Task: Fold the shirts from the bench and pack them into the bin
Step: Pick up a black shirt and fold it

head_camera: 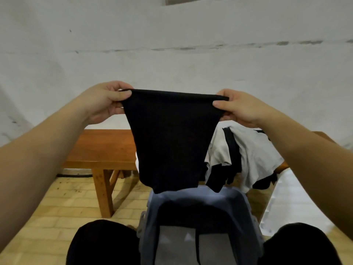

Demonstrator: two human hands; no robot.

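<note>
Pinched at its top corners, a folded black shirt (170,138) hangs between the left hand (107,101) at ten o'clock and the right hand (238,107) at two o'clock, thumb and fingers of each clamped on the cloth, its lower edge dangling just over the far rim of the blue-grey bin (200,222) at six o'clock. Behind it the wooden bench (103,148) runs from nine to three o'clock, carrying a heap of grey and black shirts (250,155) at three o'clock; no brand, label or writing can be read on any of them.
</note>
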